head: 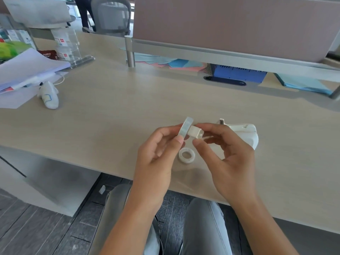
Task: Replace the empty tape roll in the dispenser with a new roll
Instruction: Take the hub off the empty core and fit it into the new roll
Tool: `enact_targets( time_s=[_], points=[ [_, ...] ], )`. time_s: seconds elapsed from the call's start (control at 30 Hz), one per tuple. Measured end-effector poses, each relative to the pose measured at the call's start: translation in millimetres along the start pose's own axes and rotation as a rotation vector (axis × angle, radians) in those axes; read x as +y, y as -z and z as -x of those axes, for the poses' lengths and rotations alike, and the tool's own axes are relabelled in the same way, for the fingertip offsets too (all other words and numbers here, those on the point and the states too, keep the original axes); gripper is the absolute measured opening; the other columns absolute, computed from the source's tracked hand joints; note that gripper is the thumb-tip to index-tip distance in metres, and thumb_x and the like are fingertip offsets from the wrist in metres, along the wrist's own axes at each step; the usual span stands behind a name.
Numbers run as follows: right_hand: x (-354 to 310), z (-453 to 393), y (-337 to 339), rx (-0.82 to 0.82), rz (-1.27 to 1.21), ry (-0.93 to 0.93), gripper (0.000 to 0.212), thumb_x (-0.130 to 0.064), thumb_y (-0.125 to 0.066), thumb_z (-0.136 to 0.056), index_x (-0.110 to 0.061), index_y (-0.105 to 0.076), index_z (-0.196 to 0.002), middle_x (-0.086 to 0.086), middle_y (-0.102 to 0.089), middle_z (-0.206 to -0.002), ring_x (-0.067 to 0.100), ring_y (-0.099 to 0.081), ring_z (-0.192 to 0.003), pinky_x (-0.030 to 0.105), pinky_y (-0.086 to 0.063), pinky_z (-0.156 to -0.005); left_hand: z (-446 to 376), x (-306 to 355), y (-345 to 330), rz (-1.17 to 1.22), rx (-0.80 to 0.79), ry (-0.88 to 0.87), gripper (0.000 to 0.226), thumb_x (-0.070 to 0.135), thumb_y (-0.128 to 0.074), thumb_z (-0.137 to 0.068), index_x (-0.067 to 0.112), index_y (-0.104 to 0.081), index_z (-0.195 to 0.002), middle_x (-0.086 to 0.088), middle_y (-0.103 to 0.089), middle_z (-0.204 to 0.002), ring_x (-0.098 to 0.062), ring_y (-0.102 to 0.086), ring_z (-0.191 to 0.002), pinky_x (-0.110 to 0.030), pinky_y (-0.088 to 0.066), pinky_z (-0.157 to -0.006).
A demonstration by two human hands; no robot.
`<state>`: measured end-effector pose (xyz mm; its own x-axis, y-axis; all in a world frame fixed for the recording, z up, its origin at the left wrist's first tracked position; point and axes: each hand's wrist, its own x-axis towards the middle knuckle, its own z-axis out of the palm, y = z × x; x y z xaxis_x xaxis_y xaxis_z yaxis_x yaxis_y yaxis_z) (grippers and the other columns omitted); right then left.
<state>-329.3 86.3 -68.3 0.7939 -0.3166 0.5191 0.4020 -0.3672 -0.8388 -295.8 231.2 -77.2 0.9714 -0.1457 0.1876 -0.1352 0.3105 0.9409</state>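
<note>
both hands (156, 150) (228, 153) above desk (110, 107), new roll (186, 127) against spindle (195, 133)

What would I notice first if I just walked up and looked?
Two hands over the desk's near edge: the left hand pinches a clear tape roll, the right hand a small white hub against it. Below them an empty white ring lies flat; the white dispenser sits behind.

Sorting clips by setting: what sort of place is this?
Most likely an open-plan office: a light wood desk with a partition screen, a stack of papers on it, and a swivel chair behind.
</note>
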Motion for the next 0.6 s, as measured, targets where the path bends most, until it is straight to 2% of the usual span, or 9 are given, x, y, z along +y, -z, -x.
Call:
enact_targets(
  time_s=[0.1, 0.2, 0.3, 0.37, 0.5, 0.6],
  points=[
    [0.1, 1.0, 2.0, -0.013, 0.073, 0.116, 0.031, -0.007, -0.08, -0.088, -0.028, -0.074, -0.11, -0.014, -0.076, -0.107, 0.019, -0.07, -0.103, 0.031, -0.056, -0.088, 2.0, -0.8, -2.4, 0.082, -0.027, 0.012, 0.02, 0.016, -0.062, -0.099, 0.008, -0.072, -0.115, -0.013, -0.078, -0.116, -0.029, -0.072, -0.113, -0.058, -0.046, -0.113],
    [1.8, 1.8, 5.0, -0.007, 0.126, 0.188, 0.031, -0.003, -0.081, -0.087, -0.022, -0.074, -0.111, -0.003, -0.074, -0.106, 0.018, -0.069, -0.099, 0.029, -0.054, -0.084, 2.6, -0.8, -4.8, 0.151, -0.055, 0.006, 0.025, 0.015, -0.059, -0.098, 0.001, -0.068, -0.117, -0.02, -0.075, -0.118, -0.026, -0.073, -0.107, -0.056, -0.046, -0.113],
    [1.2, 2.4, 7.3, -0.005, 0.186, 0.242, 0.031, -0.003, -0.082, -0.087, -0.02, -0.075, -0.112, 0.003, -0.071, -0.105, 0.015, -0.067, -0.098, 0.025, -0.052, -0.085, 1.8, -1.4, -5.7, 0.227, -0.087, 0.009, 0.028, 0.011, -0.055, -0.098, -0.004, -0.063, -0.121, -0.028, -0.071, -0.124, -0.028, -0.071, -0.11, -0.053, -0.048, -0.112],
    [0.7, 2.7, 8.3, -0.011, 0.229, 0.287, 0.03, -0.002, -0.082, -0.087, -0.017, -0.076, -0.112, 0.005, -0.07, -0.104, 0.01, -0.067, -0.098, 0.024, -0.051, -0.086, 1.7, -0.6, -6.0, 0.255, -0.095, 0.012, 0.029, 0.011, -0.055, -0.097, -0.004, -0.063, -0.121, -0.027, -0.071, -0.123, -0.029, -0.069, -0.111, -0.052, -0.048, -0.111],
    [1.7, 2.8, 8.0, -0.012, 0.293, 0.345, 0.029, 0.001, -0.082, -0.087, -0.011, -0.078, -0.113, 0.006, -0.069, -0.102, 0.012, -0.068, -0.095, 0.023, -0.052, -0.086, 2.8, 0.3, -8.3, 0.217, -0.076, -0.007, 0.024, 0.014, -0.06, -0.097, 0.003, -0.068, -0.118, -0.018, -0.076, -0.115, -0.024, -0.072, -0.106, -0.058, -0.046, -0.112],
    [1.0, 2.4, 7.1, 0.005, 0.296, 0.378, 0.028, 0.003, -0.08, -0.088, -0.008, -0.078, -0.113, 0.01, -0.069, -0.102, 0.01, -0.068, -0.093, 0.021, -0.052, -0.085, 3.2, 1.0, -9.5, 0.211, -0.06, -0.026, 0.022, 0.015, -0.06, -0.098, 0.006, -0.07, -0.115, -0.017, -0.078, -0.111, -0.024, -0.074, -0.105, -0.057, -0.047, -0.112]
  ],
)
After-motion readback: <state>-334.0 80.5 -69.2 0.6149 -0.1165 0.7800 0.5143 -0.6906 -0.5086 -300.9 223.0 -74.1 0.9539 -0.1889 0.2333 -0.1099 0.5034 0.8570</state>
